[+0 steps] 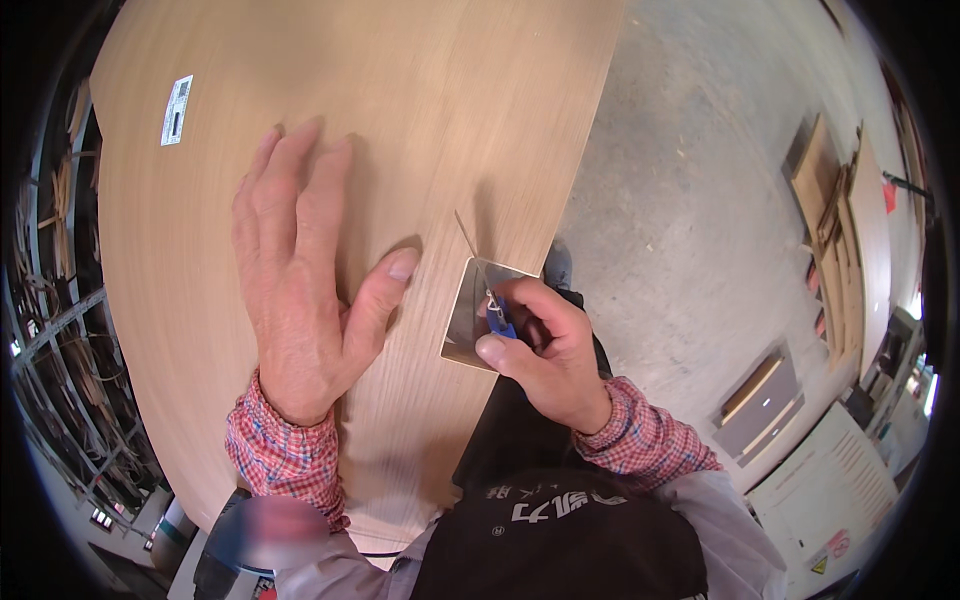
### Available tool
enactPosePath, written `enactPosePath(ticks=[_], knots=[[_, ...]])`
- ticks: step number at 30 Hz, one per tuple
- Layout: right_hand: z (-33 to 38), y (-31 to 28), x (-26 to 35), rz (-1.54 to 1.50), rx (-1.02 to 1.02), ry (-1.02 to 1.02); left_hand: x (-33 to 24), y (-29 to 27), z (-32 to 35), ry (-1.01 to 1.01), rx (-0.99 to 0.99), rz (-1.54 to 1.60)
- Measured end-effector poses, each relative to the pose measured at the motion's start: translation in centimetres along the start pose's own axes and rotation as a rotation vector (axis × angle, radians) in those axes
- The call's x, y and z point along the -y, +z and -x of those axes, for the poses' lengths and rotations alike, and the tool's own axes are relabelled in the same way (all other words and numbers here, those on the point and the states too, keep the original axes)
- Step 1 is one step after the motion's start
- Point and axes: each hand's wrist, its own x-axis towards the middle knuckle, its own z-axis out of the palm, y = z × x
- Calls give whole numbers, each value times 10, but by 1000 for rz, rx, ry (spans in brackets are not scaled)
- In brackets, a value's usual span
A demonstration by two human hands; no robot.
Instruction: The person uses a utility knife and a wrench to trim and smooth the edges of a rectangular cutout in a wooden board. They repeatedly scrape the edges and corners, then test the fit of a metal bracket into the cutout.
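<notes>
Nearest, a black apron [560, 555] is worn, bold white lettering printed across it with a small circled mark below. Above it, a blue-handled tool [502, 322] is gripped in the right hand [545, 350], thumb and curled fingers closed round the handle; the grip is tight. And the thin blade [466, 235] is pointed forward and slightly left, its long axis slanted across the corner of a squarish cut-out [457, 308] in the wood-grain panel [420, 170]; whether the edge is touched cannot be told. The left hand [305, 290] is laid palm down on the panel, thumb spread, nothing held. Farther off, a white label [176, 110] is stuck there, its print too small to be read. Beyond, wooden boards [850, 240] are seen on the concrete floor [680, 170].
</notes>
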Motion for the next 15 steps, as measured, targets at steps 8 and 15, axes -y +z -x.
enactPosePath(ticks=[8,15], knots=[[4,13,-12,-191,-138,-8,-1,1,2,13,-8,-12],[42,-43,0,-271,-423,-351,-1,-1,6,19,-28,2]])
